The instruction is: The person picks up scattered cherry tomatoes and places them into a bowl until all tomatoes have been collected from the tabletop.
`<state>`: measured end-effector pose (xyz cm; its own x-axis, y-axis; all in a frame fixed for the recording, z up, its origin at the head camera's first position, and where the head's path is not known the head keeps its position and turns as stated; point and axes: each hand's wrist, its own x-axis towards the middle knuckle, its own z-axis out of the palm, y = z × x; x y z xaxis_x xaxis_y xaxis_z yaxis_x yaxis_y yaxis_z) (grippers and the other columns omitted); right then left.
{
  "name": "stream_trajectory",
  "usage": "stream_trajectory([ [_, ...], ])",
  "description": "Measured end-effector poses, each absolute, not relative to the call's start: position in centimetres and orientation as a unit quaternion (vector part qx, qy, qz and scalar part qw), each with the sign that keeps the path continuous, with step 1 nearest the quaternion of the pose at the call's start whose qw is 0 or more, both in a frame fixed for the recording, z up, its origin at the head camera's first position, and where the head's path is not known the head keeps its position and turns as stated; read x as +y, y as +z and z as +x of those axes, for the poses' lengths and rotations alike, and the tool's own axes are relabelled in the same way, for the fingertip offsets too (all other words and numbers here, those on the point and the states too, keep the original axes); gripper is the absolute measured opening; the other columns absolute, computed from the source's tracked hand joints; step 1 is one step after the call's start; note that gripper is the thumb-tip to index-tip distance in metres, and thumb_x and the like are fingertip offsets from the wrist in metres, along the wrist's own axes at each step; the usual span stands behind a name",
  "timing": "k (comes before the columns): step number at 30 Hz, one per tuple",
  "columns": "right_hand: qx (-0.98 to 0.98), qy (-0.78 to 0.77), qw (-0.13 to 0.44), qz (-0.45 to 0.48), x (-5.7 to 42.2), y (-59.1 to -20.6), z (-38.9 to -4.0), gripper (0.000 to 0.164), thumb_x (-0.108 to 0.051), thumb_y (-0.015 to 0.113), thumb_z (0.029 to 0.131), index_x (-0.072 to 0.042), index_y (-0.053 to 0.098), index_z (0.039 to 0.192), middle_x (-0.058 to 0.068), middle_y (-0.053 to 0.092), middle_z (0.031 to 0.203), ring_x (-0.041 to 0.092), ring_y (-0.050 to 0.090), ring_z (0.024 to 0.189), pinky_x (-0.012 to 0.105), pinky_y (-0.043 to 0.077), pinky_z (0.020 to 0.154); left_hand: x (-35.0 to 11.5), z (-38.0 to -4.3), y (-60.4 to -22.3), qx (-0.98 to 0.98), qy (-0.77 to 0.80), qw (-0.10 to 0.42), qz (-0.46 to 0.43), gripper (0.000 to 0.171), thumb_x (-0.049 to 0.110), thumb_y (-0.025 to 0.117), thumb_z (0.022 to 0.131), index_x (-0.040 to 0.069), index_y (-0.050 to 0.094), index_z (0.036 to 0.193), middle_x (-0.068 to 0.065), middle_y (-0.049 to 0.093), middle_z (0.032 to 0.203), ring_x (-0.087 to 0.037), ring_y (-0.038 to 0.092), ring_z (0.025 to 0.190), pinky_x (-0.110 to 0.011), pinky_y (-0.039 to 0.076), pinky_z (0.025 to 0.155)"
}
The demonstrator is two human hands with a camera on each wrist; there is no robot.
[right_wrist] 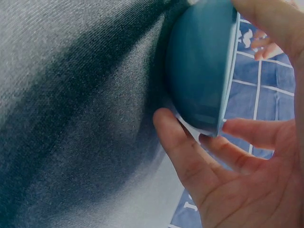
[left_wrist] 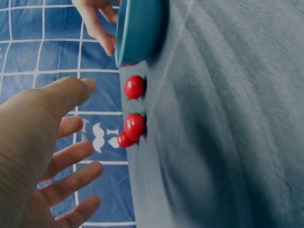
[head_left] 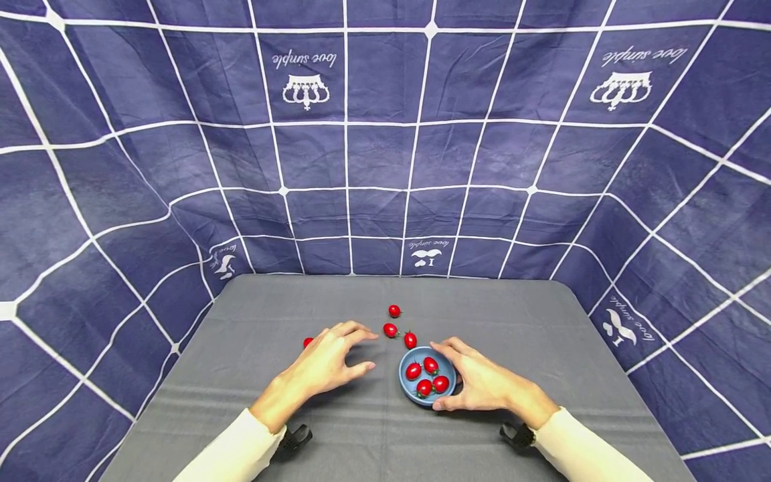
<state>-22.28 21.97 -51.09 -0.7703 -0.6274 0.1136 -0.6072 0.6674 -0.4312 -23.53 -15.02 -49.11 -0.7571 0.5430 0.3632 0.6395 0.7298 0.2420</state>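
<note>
R. grip (head_left: 478,383) is holding the blue bowl (right_wrist: 202,66) (4 toms. (head_left: 424,388) lying inside), which is sitting on the tabletop (head_left: 512,314); L. grip (head_left: 325,358) is hovering, spread wide, empty, nr. loose toms. (head_left: 390,331) Uneven R. pressure could be tipping the bowl; stray L. fingertips could be sending loose ones rolling.

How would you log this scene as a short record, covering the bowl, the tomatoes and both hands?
container: blue bowl, upright
contents: four red tomatoes
loose: three tomatoes beyond the bowl; another red item, mostly hidden behind the left hand
left: fingers apart, holding nothing
right: right hand grips the bowl's side
surface: gray table
</note>
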Motion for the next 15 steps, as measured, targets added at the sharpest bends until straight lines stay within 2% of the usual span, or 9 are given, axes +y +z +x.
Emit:
stream_trajectory([
  [5,0.916,-0.216,0.019,-0.336,21.8,-51.2,-22.2,0.108,-0.061,0.1,0.086,0.001,0.059,0.165,0.004,0.066,0.153,0.02,0.072,0.133,0.044,0.063,0.118,-16.2,-23.2,-49.6,-0.926,-0.176,0.148,-0.3,0.053,0.04,0.099,0.092,0.025,0.082,0.141,0.003,0.08,0.14,-0.025,0.08,0.129,-0.058,0.065,0.102],
  [15,0.917,-0.214,0.015,-0.335,21.6,-51.1,-22.6,0.104,-0.057,0.103,0.082,0.0,0.064,0.159,0.003,0.07,0.146,0.017,0.074,0.125,0.038,0.064,0.112,-19.2,-22.6,-49.9,-0.941,-0.177,0.137,-0.254,0.061,0.04,0.104,0.086,0.027,0.082,0.141,0.004,0.079,0.141,-0.025,0.079,0.131,-0.056,0.063,0.101],
])
